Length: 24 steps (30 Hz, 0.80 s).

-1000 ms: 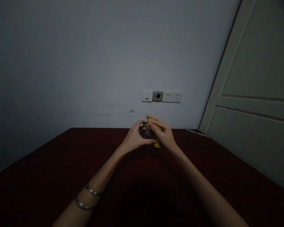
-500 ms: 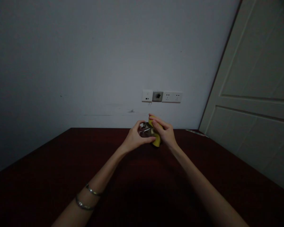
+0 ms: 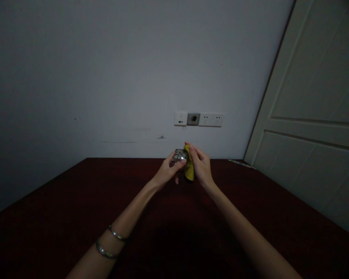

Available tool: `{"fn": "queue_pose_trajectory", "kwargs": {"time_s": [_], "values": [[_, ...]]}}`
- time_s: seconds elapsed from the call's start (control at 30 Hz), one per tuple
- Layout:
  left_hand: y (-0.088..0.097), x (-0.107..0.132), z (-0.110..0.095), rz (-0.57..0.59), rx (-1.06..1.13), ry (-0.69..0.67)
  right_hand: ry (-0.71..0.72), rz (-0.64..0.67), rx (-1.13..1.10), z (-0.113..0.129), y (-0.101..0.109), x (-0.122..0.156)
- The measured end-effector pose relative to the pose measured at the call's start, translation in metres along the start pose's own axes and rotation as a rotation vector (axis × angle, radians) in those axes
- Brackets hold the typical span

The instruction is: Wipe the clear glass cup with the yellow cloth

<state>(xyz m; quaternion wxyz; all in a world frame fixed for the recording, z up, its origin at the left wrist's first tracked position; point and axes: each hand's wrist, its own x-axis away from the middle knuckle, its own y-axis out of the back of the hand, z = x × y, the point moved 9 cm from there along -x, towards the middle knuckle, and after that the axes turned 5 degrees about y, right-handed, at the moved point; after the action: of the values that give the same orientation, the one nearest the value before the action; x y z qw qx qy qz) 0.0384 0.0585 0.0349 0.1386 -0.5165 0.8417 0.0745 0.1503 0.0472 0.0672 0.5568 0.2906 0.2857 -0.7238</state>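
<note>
My left hand [image 3: 166, 171] is closed round a small shiny glass or metal object [image 3: 179, 156], held up above the dark red table [image 3: 75, 201]. My right hand [image 3: 201, 166] pinches a yellow cloth [image 3: 189, 167] and presses it against the right side of that shiny object. The two hands meet near the table's far edge. What the shiny object is stays unclear in the dim light. Two thin bangles [image 3: 110, 242] sit on my left forearm.
A grey wall carries a row of sockets [image 3: 199, 119] just above my hands. A pale panelled door [image 3: 311, 128] stands at the right. A thin flat item [image 3: 241, 162] lies at the table's far right corner.
The yellow cloth has swung from over the top of the shiny object down to its right side and hangs more upright. The left hand has turned the object slightly upward.
</note>
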Motion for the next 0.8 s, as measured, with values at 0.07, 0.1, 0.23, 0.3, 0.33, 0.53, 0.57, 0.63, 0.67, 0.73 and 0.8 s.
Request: {"fn": "queue_pose_trajectory", "kwargs": {"time_s": [0.07,0.1,0.23,0.3,0.33,0.53,0.57,0.63,0.67,0.73,0.8], "values": [[0.0,-0.002,0.01,-0.017,0.071,0.049,0.045,0.043,0.091,0.002,-0.006,0.004],[0.001,-0.003,0.015,-0.031,0.116,0.083,0.079,0.073,0.152,0.003,-0.01,0.006],[0.005,-0.003,0.028,-0.08,0.275,0.194,0.21,0.179,0.331,0.01,-0.025,0.017],[0.006,-0.003,0.03,-0.094,0.319,0.22,0.28,0.214,0.375,0.014,-0.031,0.022],[0.007,-0.002,0.03,-0.106,0.334,0.233,0.314,0.23,0.399,0.017,-0.033,0.024],[0.012,-0.002,0.04,-0.202,0.394,0.287,0.534,0.351,0.535,0.029,-0.046,0.035],[0.014,-0.002,0.041,-0.214,0.398,0.285,0.57,0.372,0.554,0.03,-0.048,0.037],[0.016,-0.002,0.045,-0.221,0.394,0.285,0.621,0.409,0.586,0.033,-0.052,0.04],[0.016,-0.003,0.047,-0.214,0.389,0.288,0.637,0.425,0.6,0.034,-0.053,0.042],[0.019,-0.004,0.049,-0.204,0.381,0.286,0.669,0.46,0.624,0.036,-0.058,0.046],[0.024,-0.007,0.048,-0.208,0.352,0.245,0.705,0.503,0.646,0.039,-0.063,0.051]]}}
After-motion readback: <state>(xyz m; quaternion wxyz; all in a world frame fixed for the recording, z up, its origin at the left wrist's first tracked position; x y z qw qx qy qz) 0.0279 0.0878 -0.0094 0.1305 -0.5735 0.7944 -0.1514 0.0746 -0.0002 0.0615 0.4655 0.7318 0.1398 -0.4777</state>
